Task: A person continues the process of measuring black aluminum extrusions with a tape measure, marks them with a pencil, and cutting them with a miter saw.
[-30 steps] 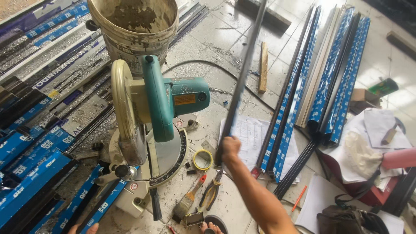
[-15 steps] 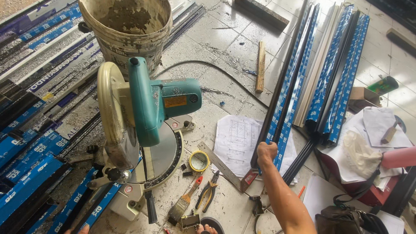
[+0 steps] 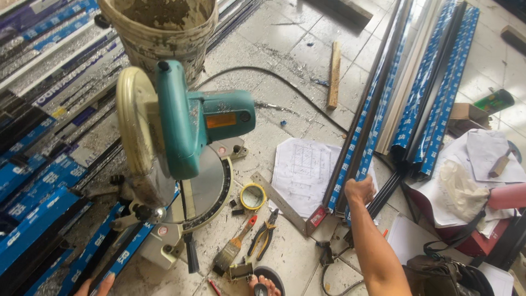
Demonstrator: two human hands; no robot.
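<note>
Long metal strips [image 3: 359, 137] wrapped in blue film lie on the tiled floor [image 3: 285, 49], running from the top of the view down toward the person, and the right hand [image 3: 360, 189] is closed around the near end of one of them, knuckles up, with the forearm stretching in from the lower edge. More of the same blue-wrapped strips [image 3: 433, 93] lie just to the right, side by side, with a pale one between them. A sheet of paper with a drawing [image 3: 307, 170] lies under the near ends of the strips, and a metal ruler [image 3: 279, 203] lies slanted just below it. To the left stands a teal chop saw [image 3: 186, 126] with its round blade guard raised over a grey turntable base. Behind it stands a dirty white bucket [image 3: 159, 27]. A roll of yellow tape [image 3: 253, 196], a paintbrush [image 3: 235, 246] and a pair of pliers [image 3: 263, 238] lie on the tiles between saw and ruler. A short wooden stick [image 3: 333, 74] lies farther off, beside a black cable [image 3: 263, 74] curving across the floor. Only the fingertips of the left hand [image 3: 93, 286] show at the bottom edge, resting near a blue strip beside the saw; whether it grips anything I cannot tell.
</note>
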